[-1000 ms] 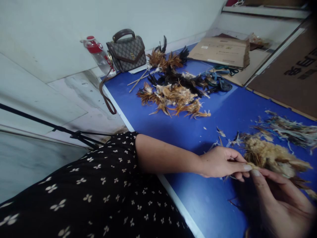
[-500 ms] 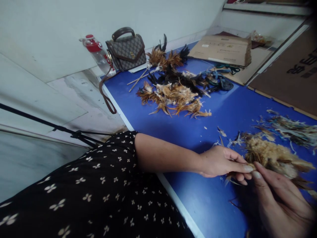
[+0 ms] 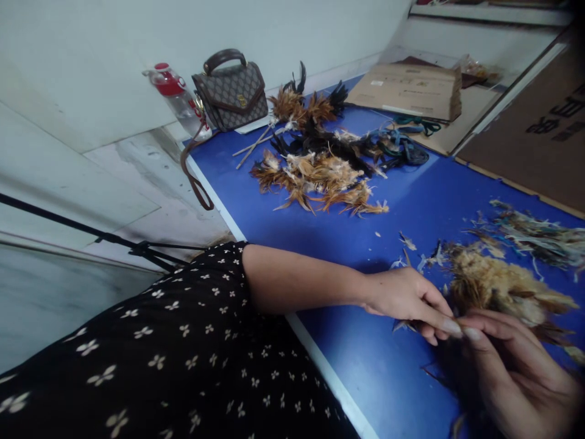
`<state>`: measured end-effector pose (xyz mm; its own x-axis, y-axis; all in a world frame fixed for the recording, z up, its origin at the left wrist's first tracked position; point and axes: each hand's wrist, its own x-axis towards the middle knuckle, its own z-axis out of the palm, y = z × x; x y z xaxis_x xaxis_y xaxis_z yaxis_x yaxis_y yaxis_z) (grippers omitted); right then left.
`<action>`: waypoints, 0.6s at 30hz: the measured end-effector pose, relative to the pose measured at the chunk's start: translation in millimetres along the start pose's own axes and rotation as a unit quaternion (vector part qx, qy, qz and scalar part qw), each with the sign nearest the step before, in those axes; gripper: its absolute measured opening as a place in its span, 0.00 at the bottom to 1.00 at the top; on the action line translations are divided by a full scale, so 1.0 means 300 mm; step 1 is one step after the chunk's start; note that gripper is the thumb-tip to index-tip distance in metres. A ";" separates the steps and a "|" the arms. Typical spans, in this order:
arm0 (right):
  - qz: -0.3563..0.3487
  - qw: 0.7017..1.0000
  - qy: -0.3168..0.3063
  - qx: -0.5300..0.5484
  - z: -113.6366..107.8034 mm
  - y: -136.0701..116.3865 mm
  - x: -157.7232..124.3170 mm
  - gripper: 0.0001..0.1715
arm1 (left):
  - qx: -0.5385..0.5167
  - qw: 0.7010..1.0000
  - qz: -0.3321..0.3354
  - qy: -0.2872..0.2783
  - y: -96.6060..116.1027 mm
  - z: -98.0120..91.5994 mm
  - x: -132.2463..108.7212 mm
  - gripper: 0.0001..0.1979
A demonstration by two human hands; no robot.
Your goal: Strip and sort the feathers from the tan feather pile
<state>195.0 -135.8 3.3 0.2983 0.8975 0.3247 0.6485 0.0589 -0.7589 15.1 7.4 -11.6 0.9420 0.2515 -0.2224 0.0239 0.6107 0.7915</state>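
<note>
My left hand reaches in over the blue table with thumb and fingers pinched. My right hand is pinched too, its thumb and fingertips meeting those of my left hand. Between them is a small brownish feather, mostly hidden by the fingers. Dark feather tips show below my left hand. Just behind the hands lies a pile of fluffy tan feathers. Beyond it is a heap of pale, stringy feather strips.
Bundles of orange-brown feathers and black feathers lie farther back on the blue table. A handbag and a red-capped bottle stand at the back left. Flattened cardboard lies at the back; a large carton is at right.
My pinched hands have shifted slightly down and left, and my right fingertips have closed in against the left ones. The feather between them shows less.
</note>
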 end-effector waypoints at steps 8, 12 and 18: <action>0.011 0.998 0.056 0.003 0.030 -0.042 -0.020 0.29 | -0.076 0.995 0.031 0.051 0.023 0.024 -0.014 0.22; -0.013 0.999 0.043 0.004 0.023 -0.033 -0.024 0.25 | -0.058 0.996 0.036 0.051 0.006 0.014 -0.005 0.23; -0.032 0.999 0.012 -0.005 0.012 -0.030 -0.022 0.25 | -0.026 0.996 0.055 0.066 -0.008 0.018 -0.002 0.25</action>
<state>184.9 -140.8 5.9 0.2731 0.8812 0.3858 0.6741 0.1108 -0.7303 16.2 1.8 -10.3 0.8857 0.4136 -0.2107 -0.0981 0.6106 0.7858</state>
